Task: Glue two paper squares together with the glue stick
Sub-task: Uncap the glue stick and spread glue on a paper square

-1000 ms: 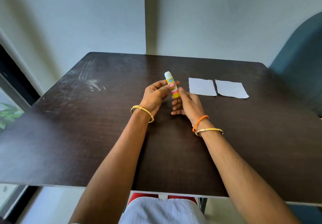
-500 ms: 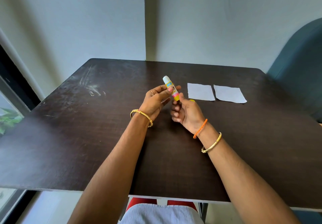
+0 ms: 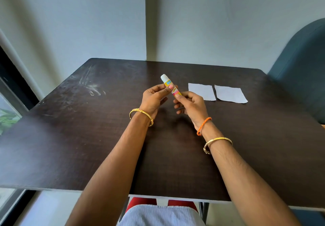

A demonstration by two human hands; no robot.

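2 hands (image 3: 173,99) hide the glue stick's (image 3: 170,87) base.

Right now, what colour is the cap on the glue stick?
White, on the cap of the mostly yellow glue stick; the head view shows it.

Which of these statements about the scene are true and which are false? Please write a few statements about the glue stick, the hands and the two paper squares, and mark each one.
1. Both hands hold the glue stick. True: the left hand grips its upper part, the right hand its lower end.
2. The glue stick lies flat on the table. False: it is held above the table, tilted.
3. The two paper squares lie side by side on the table. True.
4. One paper square is stacked on the other. False: they lie apart, with a narrow gap between them.
5. The right hand presses on a paper square. False: it holds the glue stick.
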